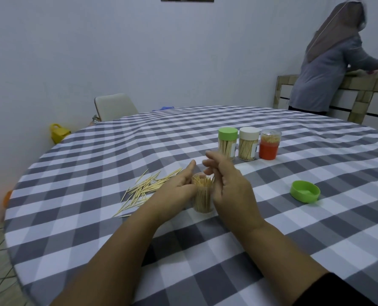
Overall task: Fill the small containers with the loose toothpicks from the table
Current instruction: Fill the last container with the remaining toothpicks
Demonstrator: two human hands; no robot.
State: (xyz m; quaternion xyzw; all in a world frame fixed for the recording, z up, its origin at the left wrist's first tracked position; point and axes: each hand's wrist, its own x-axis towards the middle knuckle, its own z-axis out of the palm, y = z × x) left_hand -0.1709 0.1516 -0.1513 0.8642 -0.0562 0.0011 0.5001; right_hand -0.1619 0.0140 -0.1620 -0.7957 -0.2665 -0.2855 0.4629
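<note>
Left hand (179,184) wrapped round open container (203,196), steadying it upright. Right hand (230,184) beside its rim, fingers loosely spread, likely tamping. Loose toothpicks (143,188) left of container for easy reach.

1. We see a clear open jar (203,198) standing upright, packed full of toothpicks.
2. Loose toothpicks (143,189) lie in a messy pile just left of it.
3. Three full jars stand in a row farther back: green-lidded (227,143), white-lidded (248,143) and an upside-down orange-lidded one (269,144).
4. A green lid (305,191) lies alone, right.
</note>
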